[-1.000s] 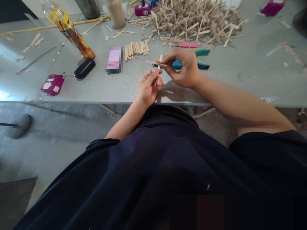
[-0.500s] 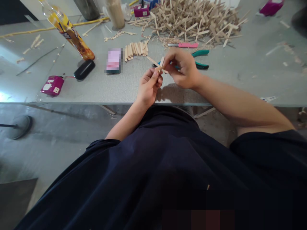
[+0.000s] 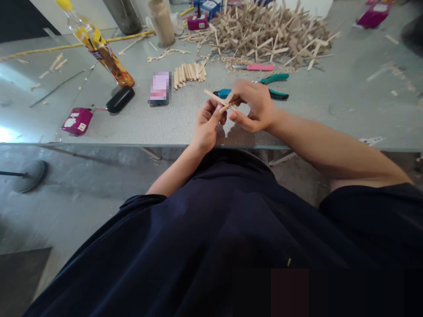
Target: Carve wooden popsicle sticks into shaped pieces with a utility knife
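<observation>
We pinch the crossed wooden sticks point(image 3: 214, 97) between the thumb and forefinger of our left hand point(image 3: 208, 127), whose other fingers curl in close together behind them. The sticks are up near the table's front edge, on our side of the big stick heap point(image 3: 264, 35), which we take as our landmark on the grey table point(image 3: 178, 123). Our right hand point(image 3: 257, 105) is bent around their right end, forefinger at the crossing and thumb just below it; we cannot tell whether these two fingertips squeeze the wood.

Between the heap and our right hand we have the pink-handled cutter point(image 3: 260, 67), lying just off the heap's near edge. Nearer us than the cutter are the teal-handled pliers point(image 3: 276, 78) and a blue tool point(image 3: 224, 93), both partly hidden by our right hand. To the heap's left and nearer us, our row of short sticks point(image 3: 190, 74) sits beside a pixelated pink item point(image 3: 161, 86). Farther left of the heap we see a black case point(image 3: 120, 100), a magenta box point(image 3: 78, 121) and the yellow-labelled bottle point(image 3: 107, 57). A jar point(image 3: 161, 24) stands left of the heap.
</observation>
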`<state>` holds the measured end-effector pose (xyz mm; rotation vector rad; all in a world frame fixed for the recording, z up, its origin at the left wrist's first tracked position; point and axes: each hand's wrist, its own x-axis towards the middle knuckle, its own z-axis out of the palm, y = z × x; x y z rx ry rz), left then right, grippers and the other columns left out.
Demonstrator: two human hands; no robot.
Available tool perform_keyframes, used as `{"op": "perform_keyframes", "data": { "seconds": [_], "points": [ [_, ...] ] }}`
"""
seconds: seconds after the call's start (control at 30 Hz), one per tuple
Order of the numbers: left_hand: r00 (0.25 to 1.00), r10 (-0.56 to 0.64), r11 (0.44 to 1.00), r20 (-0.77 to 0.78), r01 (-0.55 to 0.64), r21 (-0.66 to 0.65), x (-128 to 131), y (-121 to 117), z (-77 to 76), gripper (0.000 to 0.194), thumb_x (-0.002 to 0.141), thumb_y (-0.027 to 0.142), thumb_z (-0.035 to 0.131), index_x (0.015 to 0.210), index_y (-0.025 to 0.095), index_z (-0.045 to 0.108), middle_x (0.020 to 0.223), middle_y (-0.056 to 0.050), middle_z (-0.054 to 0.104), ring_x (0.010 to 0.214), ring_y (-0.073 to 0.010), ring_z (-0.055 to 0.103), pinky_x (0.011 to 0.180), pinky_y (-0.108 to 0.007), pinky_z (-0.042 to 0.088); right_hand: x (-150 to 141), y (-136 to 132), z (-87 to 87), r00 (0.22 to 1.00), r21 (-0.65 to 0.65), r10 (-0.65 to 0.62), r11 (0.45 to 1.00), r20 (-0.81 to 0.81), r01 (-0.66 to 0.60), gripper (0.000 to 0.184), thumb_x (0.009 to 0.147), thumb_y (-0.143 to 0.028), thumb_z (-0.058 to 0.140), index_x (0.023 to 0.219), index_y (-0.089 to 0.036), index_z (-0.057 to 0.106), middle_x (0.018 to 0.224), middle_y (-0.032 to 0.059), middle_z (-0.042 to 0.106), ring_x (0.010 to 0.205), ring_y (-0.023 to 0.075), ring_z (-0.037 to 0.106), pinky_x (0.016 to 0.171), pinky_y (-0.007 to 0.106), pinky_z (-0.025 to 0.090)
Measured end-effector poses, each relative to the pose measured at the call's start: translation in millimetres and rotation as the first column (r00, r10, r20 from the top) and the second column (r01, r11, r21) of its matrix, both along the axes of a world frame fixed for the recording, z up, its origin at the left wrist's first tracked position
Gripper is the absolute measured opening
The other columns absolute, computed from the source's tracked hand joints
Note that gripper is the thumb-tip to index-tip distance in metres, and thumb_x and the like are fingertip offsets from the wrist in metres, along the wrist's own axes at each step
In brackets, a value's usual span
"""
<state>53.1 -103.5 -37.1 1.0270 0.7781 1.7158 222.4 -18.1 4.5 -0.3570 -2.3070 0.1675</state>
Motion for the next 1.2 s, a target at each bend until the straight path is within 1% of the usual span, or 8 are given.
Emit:
{"op": "perform_keyframes", "data": {
  "seconds": [0.13,0.27,0.5,0.67,0.83,1.0,1.1,1.2],
  "points": [
    [0.998,-0.038,0.999,0.051,0.036,0.035,0.4,-0.9,-1.8,0.025,0.107,0.033,0.083,0.091,0.021,0.067,0.086,0.003,0.059,0.075,-0.0076,0.062,0.072,-0.021,0.051,2.1,0.9,-3.1,1.000,0.070,-0.005,0.998,0.009,0.005,0.062,0.102,-0.089,0.034,0.101,-0.034,0.063,0.094,0.0096,0.071,0.088,0.0325,0.070,0.083,0.055,0.064],
    [0.999,-0.014,1.000,0.044,0.014,0.001,0.5,0.2,-4.4,0.027,0.108,0.034,0.081,0.091,0.021,0.066,0.087,0.002,0.058,0.077,-0.0085,0.063,0.074,-0.021,0.051,4.2,5.1,-7.9,0.998,0.087,-0.005,0.996,0.069,-0.001,0.048,0.105,-0.078,0.046,0.112,-0.037,0.069,0.108,0.0110,0.075,0.100,0.0343,0.072,0.093,0.057,0.065],
    [0.998,-0.009,1.000,0.061,0.010,-0.012,2.5,-1.1,-0.7,0.019,0.110,0.024,0.077,0.095,0.021,0.067,0.089,0.003,0.060,0.077,-0.0074,0.064,0.073,-0.020,0.050,1.5,13.1,-11.1,0.999,0.258,0.053,0.965,-0.014,-0.047,0.047,0.112,-0.067,0.037,0.110,-0.035,0.072,0.098,0.0074,0.077,0.087,0.0291,0.074,0.078,0.051,0.064],
    [0.998,-0.023,0.999,0.051,0.021,0.046,2.6,-2.5,-3.2,0.027,0.109,0.039,0.081,0.095,0.022,0.065,0.084,0.003,0.058,0.070,-0.0067,0.060,0.066,-0.020,0.049,5.8,8.4,-14.4,0.998,0.204,-0.044,0.978,0.048,0.033,0.046,0.108,-0.068,0.044,0.119,-0.036,0.076,0.111,0.0107,0.080,0.097,0.0338,0.076,0.091,0.059,0.066],
    [0.998,0.061,0.997,0.033,-0.062,0.043,4.4,0.1,-9.6,0.040,0.104,0.055,0.082,0.093,0.023,0.060,0.076,0.005,0.051,0.068,-0.0073,0.062,0.064,-0.020,0.049,2.1,7.4,-24.2,0.995,0.028,-0.083,0.996,0.046,0.082,0.049,0.103,-0.079,0.054,0.122,-0.041,0.079,0.116,0.0099,0.078,0.113,0.0381,0.076,0.110,0.066,0.062],
    [0.997,0.074,0.997,0.005,-0.074,-0.020,5.1,-1.1,-10.6,0.041,0.104,0.060,0.081,0.097,0.025,0.060,0.072,0.005,0.050,0.073,-0.0108,0.069,0.065,-0.021,0.050,-3.3,7.8,-29.4,0.994,0.168,-0.104,0.980,-0.012,0.105,0.054,0.110,-0.074,0.039,0.132,-0.042,0.078,0.108,0.0082,0.075,0.102,0.0351,0.078,0.099,0.062,0.065],
    [0.997,0.076,0.997,0.014,-0.076,0.016,4.9,-0.9,-11.4,0.043,0.103,0.061,0.082,0.097,0.025,0.060,0.071,0.006,0.049,0.072,-0.0105,0.069,0.064,-0.021,0.049,-2.1,7.8,-29.0,0.993,0.227,-0.119,0.967,0.001,0.116,0.054,0.109,-0.073,0.041,0.132,-0.041,0.077,0.108,0.0095,0.077,0.099,0.0358,0.076,0.095,0.062,0.065],
    [0.997,0.081,0.997,-0.010,-0.081,0.011,4.1,-0.1,-11.8,0.041,0.103,0.059,0.082,0.096,0.025,0.060,0.071,0.006,0.049,0.070,-0.0106,0.066,0.064,-0.022,0.048,1.5,8.4,-25.8,0.991,0.215,-0.120,0.971,0.050,0.107,0.051,0.107,-0.073,0.044,0.130,-0.041,0.077,0.109,0.0102,0.077,0.102,0.0369,0.076,0.098,0.063,0.065]
  ]
}}
